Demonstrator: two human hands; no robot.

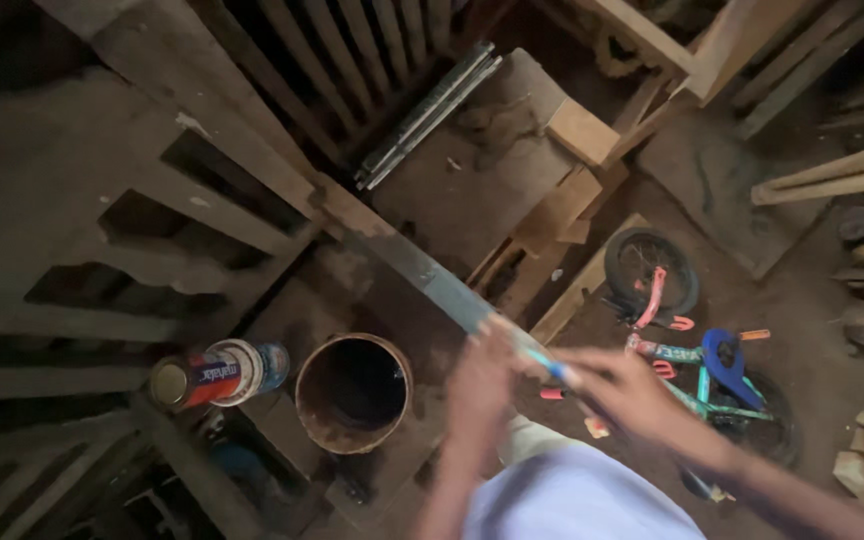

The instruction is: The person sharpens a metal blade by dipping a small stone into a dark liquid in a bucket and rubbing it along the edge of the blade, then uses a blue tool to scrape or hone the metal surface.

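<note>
I see a long flat strip (pixel 422 275), grey-blue and looking like a metal rule or blade, running on a slant from the dark timber frame (pixel 202 190) at upper left down toward the hands at lower centre. Its near end lies between the two hands, above the dirt floor (pixel 812 340) and just right of the rusty tin.

The left hand (pixel 479 385) is up against the strip's near end, its fingers curled at the edge; the motion blur keeps me from telling whether that grip truly closes round it. The right hand (pixel 627 392) comes in from the right with a small blue-tipped thing, perhaps a pen or marker (pixel 552 368), pinched in its fingertips, the tip touching or just at the strip. That grip looks closed on the pen.

Just left of the hands stands an open round tin (pixel 353 392), rusted at the rim, dark and seemingly hollow inside. Further left, a spray can or tin (pixel 214 374) with a red and white label lies on its side on the slatted wood.

To the right, on the floor, a small child's bicycle (pixel 697 345) in teal, blue and pink lies tipped over, one black wheel up. Beyond the strip, offcuts of pale board (pixel 580 130) lie stacked, and a bundle of flat metal bars (pixel 430 112) leans near the frame. More planks (pixel 832 175) lie at the right edge.
</note>
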